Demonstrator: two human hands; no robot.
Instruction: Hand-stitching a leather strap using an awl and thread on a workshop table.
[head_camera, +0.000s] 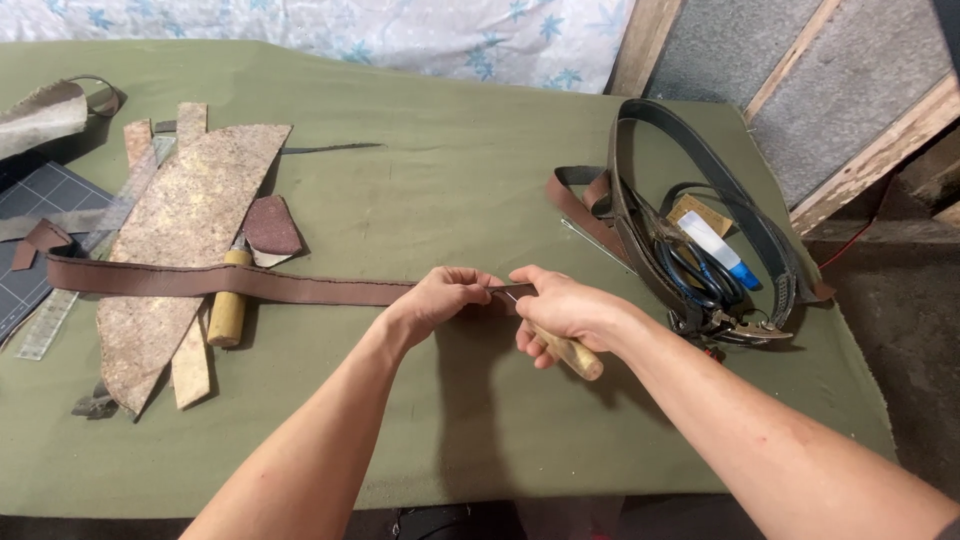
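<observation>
A long brown leather strap lies across the green cloth-covered table, running from the left to the middle. My left hand pinches the strap near its right end. My right hand grips a wooden-handled awl, whose thin metal point rests against the strap end between my two hands. The strap's very tip is hidden under my fingers.
Mottled leather pieces and narrow offcuts lie at left, with a wooden-handled tool, a clear ruler and a dark cutting mat. At right sit coiled dark belts, scissors, a white tube with blue cap and pliers.
</observation>
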